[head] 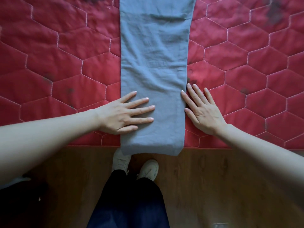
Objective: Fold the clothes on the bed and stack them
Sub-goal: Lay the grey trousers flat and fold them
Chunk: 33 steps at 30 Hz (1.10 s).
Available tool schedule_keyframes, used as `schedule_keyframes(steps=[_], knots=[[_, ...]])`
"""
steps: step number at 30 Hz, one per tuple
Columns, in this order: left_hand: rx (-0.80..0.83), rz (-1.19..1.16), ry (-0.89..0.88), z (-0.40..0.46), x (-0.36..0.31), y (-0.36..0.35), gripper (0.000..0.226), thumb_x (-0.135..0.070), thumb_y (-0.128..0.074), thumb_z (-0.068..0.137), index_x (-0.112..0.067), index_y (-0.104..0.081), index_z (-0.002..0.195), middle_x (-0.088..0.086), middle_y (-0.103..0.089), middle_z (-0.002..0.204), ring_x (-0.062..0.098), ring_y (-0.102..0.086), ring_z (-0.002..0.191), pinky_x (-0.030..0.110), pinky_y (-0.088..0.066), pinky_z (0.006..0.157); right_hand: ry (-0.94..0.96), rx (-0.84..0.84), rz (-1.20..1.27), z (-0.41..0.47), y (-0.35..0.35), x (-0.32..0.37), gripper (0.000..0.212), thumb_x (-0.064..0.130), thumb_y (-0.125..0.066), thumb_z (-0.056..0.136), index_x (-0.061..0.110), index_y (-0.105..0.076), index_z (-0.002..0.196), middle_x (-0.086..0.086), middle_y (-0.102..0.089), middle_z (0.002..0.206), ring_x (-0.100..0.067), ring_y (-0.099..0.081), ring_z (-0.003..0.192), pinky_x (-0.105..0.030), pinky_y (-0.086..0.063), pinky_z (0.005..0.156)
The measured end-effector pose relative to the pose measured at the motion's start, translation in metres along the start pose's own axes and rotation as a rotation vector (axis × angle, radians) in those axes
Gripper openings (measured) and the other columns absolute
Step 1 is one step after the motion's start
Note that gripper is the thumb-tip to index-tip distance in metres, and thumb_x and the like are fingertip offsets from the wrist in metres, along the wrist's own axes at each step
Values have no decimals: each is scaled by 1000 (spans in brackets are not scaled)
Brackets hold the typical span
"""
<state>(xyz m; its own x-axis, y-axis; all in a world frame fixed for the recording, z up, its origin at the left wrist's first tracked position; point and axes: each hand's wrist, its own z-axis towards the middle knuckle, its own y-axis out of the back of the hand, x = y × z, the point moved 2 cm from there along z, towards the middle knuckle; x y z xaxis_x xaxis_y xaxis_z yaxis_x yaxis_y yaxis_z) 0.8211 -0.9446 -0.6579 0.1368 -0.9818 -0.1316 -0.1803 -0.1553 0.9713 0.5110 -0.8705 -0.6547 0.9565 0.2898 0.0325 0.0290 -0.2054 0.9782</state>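
Observation:
A grey-blue garment lies folded into one long strip down the middle of the red quilted bed. Its near end hangs a little over the bed's front edge; its far end runs out of view at the top. My left hand rests flat, fingers spread, on the strip's left side near the front. My right hand lies flat on the quilt beside the strip's right edge, its fingertips touching that edge. Neither hand grips the cloth.
The bed's front edge crosses the frame below my hands. Beyond it is a wooden floor, where my legs in dark trousers and white shoes stand close to the bed.

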Motion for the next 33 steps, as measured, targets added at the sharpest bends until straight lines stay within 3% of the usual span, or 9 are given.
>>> schedule_keyframes(steps=[4, 8, 10, 14, 18, 21, 27, 30, 33], knots=[[-33, -26, 193, 54, 16, 21, 53, -48, -9, 100, -36, -9, 151, 1, -6, 161, 28, -6, 149, 57, -2, 117, -26, -31, 6, -2, -4, 3, 55, 37, -23, 102, 17, -18, 153, -10, -17, 160, -25, -14, 148, -50, -15, 118], [-103, -146, 749, 64, 68, 18, 57, -48, -17, 99, -34, -7, 153, 0, 2, 162, 26, 4, 149, 56, 4, 116, -44, -63, 27, -1, 2, 8, 53, 36, -26, 101, 16, -28, 151, -12, -24, 157, -27, -21, 146, -50, -20, 117], [-121, -208, 885, 59, 77, 15, 56, -46, -20, 101, -31, -11, 154, 1, 1, 163, 25, 5, 149, 57, 2, 116, -97, -137, 64, 7, 11, 19, 51, 34, -30, 101, 13, -37, 147, -15, -31, 154, -30, -29, 144, -51, -24, 116], [-182, -229, 915, 56, 71, 12, 56, -39, -28, 103, -22, -15, 154, 5, -3, 162, 26, 1, 149, 57, -2, 116, -110, -248, 165, 70, 28, 65, 48, 32, -33, 102, 12, -43, 144, -14, -32, 154, -28, -28, 144, -49, -21, 117], [-210, -221, 984, 50, 55, 8, 58, -36, -29, 100, -14, -19, 153, 8, -9, 162, 26, -4, 149, 55, -5, 117, -203, -51, 148, 162, 31, 77, 51, 40, -22, 103, 27, -20, 153, -3, -11, 162, -20, -7, 149, -48, -4, 119], [-222, -228, 964, 43, 46, 5, 59, -38, -27, 97, -18, -23, 152, 9, -11, 161, 28, -6, 149, 54, -5, 117, -254, -15, 106, 185, 26, 45, 53, 46, -20, 102, 33, -13, 153, 1, -6, 162, -18, -3, 149, -48, 0, 119], [-178, -257, 840, 24, 40, 8, 61, -44, -19, 96, -23, -20, 153, 7, -6, 162, 27, -1, 149, 51, -2, 118, -674, -9, 198, 122, 15, -55, 56, 48, -19, 102, 31, -5, 154, 2, 3, 163, -19, 4, 149, -50, 2, 119], [-168, -250, 740, 13, 30, 9, 61, -44, -19, 96, -21, -25, 152, 8, -12, 161, 31, -5, 149, 54, -5, 117, -567, -99, 292, 79, 17, -57, 54, 38, -29, 103, 22, -18, 153, -6, -9, 162, -24, -5, 149, -50, -7, 120], [-137, -199, 509, -5, 15, 8, 54, -37, -27, 99, -17, -36, 149, 12, -24, 157, 36, -18, 146, 58, -16, 115, -193, -201, 303, 37, 22, -22, 54, 23, -49, 98, 12, -33, 149, -16, -28, 155, -32, -24, 145, -52, -25, 115]])
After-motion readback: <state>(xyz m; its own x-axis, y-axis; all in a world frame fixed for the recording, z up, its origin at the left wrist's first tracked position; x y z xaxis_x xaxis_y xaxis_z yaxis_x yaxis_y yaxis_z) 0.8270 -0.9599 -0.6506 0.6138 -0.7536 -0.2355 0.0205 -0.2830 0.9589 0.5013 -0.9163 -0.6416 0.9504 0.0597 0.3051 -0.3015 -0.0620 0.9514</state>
